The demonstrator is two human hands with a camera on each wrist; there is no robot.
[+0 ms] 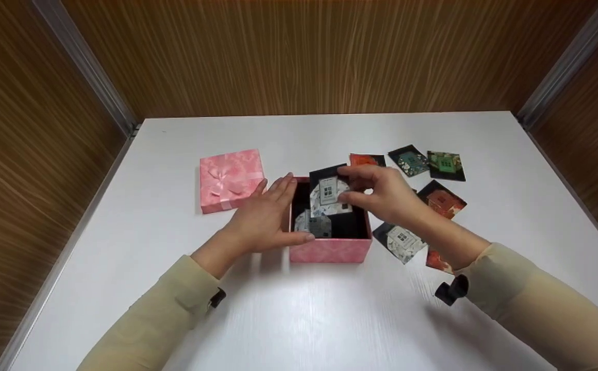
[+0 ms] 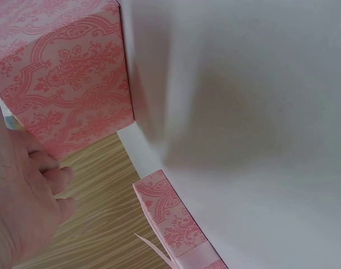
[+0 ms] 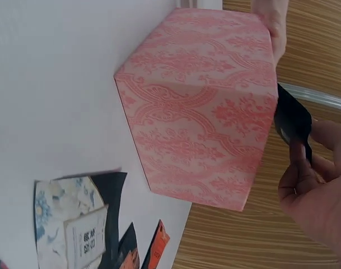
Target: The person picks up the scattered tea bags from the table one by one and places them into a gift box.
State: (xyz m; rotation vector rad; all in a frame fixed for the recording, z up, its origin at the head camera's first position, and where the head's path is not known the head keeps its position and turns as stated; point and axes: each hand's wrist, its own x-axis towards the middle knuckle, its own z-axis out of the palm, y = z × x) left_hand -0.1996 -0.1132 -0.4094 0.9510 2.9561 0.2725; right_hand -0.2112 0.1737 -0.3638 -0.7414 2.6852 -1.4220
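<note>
A pink patterned box (image 1: 330, 251) stands without its lid on the white table. My right hand (image 1: 384, 193) pinches a black and white printed sachet (image 1: 328, 191) between thumb and fingers, over the box opening. In the right wrist view the dark back of this sachet (image 3: 292, 115) shows at the box rim. Inside the box lies another black and white sachet (image 1: 315, 224). My left hand (image 1: 258, 219) rests on the box's left side with its fingers extended along the rim and the thumb across the front corner.
The pink lid with a ribbon bow (image 1: 231, 180) lies left of the box. Right of it are several sachets: a white one (image 1: 402, 242), a teal one (image 1: 410, 159), a green one (image 1: 446, 165) and red ones (image 1: 442, 200). Wood-grain panels (image 1: 299, 56) enclose the table.
</note>
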